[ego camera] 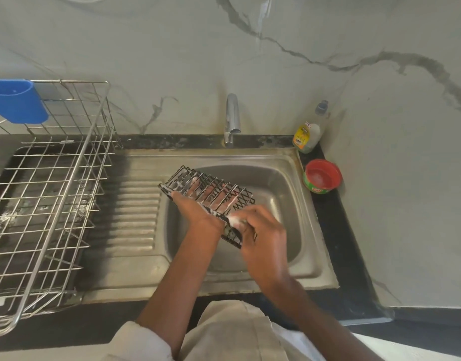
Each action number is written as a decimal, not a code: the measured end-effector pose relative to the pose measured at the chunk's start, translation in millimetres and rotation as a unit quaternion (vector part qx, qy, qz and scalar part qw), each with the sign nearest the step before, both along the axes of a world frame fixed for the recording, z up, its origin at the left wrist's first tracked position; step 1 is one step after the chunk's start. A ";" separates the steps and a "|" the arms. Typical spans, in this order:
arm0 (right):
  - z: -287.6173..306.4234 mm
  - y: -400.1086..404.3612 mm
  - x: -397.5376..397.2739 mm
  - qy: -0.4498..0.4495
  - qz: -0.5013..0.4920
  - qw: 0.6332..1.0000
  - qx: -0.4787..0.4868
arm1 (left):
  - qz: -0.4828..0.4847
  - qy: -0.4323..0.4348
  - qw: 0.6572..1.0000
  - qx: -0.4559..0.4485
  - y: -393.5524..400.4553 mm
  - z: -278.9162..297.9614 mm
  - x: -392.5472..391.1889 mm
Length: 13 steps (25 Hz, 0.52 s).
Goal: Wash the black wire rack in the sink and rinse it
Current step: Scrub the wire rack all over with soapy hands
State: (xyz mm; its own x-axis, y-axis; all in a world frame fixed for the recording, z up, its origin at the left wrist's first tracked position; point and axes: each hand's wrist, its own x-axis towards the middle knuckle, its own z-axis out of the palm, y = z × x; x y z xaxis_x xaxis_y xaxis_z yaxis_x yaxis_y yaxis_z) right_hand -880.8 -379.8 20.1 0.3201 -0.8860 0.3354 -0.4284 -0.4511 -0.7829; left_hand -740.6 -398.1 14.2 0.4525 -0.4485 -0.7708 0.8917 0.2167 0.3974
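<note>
The black wire rack (195,179), streaked with white foam, is tilted over the steel sink basin (279,183). My left hand (198,208) grips it from below, its fingers showing through the wires. My right hand (260,230) presses a small soapy scrubber (236,221) against the rack's near edge, fingers curled round it. The tap (232,118) stands behind the basin with no water running.
A steel dish rack (54,178) with a blue holder (15,100) sits on the left. The ribbed drainboard (138,220) lies between it and the basin. A dish liquid bottle (309,131) and a red tub of dish soap (323,175) stand at the right corner.
</note>
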 end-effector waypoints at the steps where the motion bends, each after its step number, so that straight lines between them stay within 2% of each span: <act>1: 4.2 5.4 3.8 -0.011 0.023 1.000 0.003 | 0.000 0.002 1.000 -0.005 -2.7 -0.9 1.3; 4: 10.5 -6.2 7.3 -0.022 0.050 0.998 -0.033 | 0.003 -0.024 0.999 -0.025 -9.1 -4.3 3.3; 7: 14.2 -12.4 -11.2 -0.020 0.087 0.996 -0.030 | -0.041 -0.044 0.996 -0.065 -9.6 -3.1 3.1; 8: 16.1 -10.0 -15.1 0.006 0.105 0.994 -0.040 | -0.060 -0.049 0.994 -0.076 -8.9 -6.0 1.8; 11: 26.6 -18.2 2.2 0.156 0.163 0.971 -0.075 | -0.122 -0.077 0.985 -0.095 -7.1 -16.7 -9.2; 13: 30.6 -38.2 28.6 0.211 0.135 0.967 -0.047 | -0.156 -0.097 0.974 -0.133 -6.8 -19.2 -13.2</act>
State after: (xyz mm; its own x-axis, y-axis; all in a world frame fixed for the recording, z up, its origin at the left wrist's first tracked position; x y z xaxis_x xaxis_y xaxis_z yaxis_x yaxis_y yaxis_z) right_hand -852.2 -418.0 50.6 0.6620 -0.7224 0.1998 -0.5569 -0.6525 -0.5140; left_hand -753.8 -404.9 -5.0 0.3886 -0.7595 -0.5217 0.8441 0.0666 0.5320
